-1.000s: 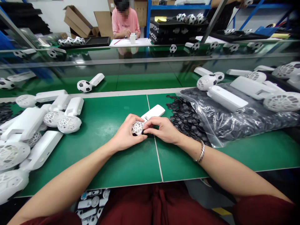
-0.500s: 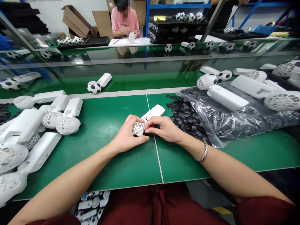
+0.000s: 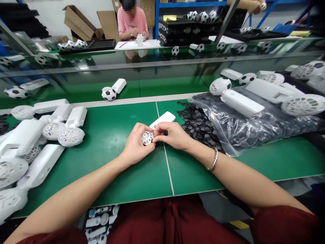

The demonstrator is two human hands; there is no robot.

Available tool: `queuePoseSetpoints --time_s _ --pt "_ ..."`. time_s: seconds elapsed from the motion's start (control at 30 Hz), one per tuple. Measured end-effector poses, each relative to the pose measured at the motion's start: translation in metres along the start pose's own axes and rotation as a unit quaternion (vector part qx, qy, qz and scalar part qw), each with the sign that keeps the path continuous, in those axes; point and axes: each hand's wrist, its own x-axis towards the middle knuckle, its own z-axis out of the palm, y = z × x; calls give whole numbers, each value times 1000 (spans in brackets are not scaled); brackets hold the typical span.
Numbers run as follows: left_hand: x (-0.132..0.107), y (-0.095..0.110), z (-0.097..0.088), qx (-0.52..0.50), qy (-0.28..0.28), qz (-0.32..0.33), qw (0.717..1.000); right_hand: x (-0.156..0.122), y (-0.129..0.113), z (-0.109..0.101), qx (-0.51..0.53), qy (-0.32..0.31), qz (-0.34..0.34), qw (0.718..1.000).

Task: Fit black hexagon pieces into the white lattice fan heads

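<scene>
My left hand [image 3: 135,145] is wrapped round the ball-shaped end of a white plastic housing [image 3: 147,138], whose surface is an openwork lattice. Its flat white handle [image 3: 164,118] points away to the upper right, over the green table. With thumb and forefinger pinched, my right hand [image 3: 171,135] meets the right side of the lattice ball. A dark bit shows at those fingertips, probably one of the small black pieces, mostly hidden by the fingers. Just beyond that hand lies a heap of loose black pieces [image 3: 200,127].
More white housings [image 3: 71,136] are piled at the left. Others, such as one white housing [image 3: 242,102], rest on a clear bag [image 3: 264,127] of black pieces at right. A belt [image 3: 162,81] across the front carries black-and-white ball units [image 3: 109,93]. A person [image 3: 132,23] sits beyond.
Both hands stay at the lattice ball, the right fingertips still pinched against its side. On the near belt, the ball units have moved right. The view has shifted slightly.
</scene>
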Motion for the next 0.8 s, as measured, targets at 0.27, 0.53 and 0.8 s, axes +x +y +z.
queuePoseSetpoints --time_s 0.27,0.53,0.8 --pt "67 -9 -17 23 33 -27 999 -5 -8 -21 -136 113 -76 981" --pt "201 -48 -43 121 66 -102 985 -16 49 -65 -560 116 63 818" --pt "128 -62 -105 176 -3 -109 978 -18 64 -67 -542 7 94 835"
